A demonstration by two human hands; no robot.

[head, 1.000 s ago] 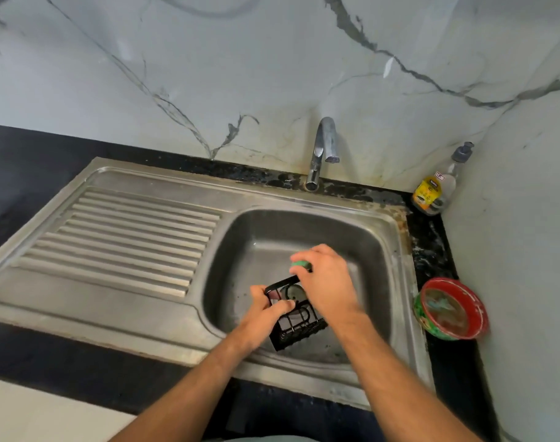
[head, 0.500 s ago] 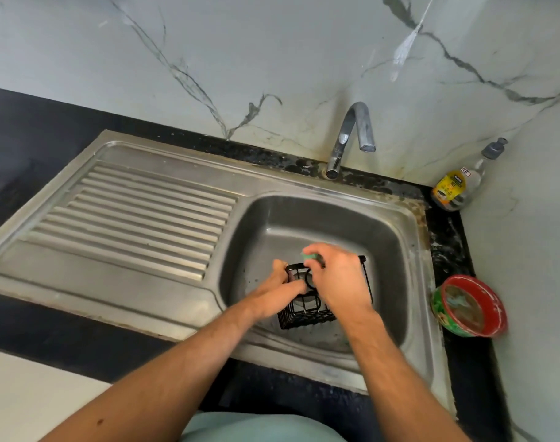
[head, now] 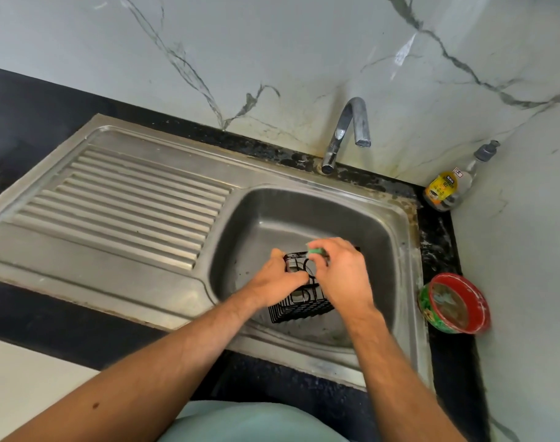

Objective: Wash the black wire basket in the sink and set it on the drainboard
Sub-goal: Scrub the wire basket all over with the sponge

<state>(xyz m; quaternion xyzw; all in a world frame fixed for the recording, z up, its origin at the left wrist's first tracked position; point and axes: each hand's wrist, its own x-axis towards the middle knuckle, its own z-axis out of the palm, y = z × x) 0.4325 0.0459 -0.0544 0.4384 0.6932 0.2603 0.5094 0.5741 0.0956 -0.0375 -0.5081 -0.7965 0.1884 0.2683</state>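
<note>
Black wire basket (head: 299,306) gripped by left hand (head: 273,282) inside stainless steel sink (head: 396,237), green scrub sponge (head: 315,251) pinched against it by right hand (head: 344,275).

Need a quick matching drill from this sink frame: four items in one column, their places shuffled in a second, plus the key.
Items
1. wire basket
2. tap
3. soap bottle
4. red-rimmed bowl

Places
A. in the back corner of the counter, against the wall
B. on the counter to the right of the sink, nearer the person
C. inside the sink, gripped by the left hand while the right hand holds a green scrubber to it
D. at the back edge of the sink, spout over the basin

Pairs: 1-C, 2-D, 3-A, 4-B
</note>
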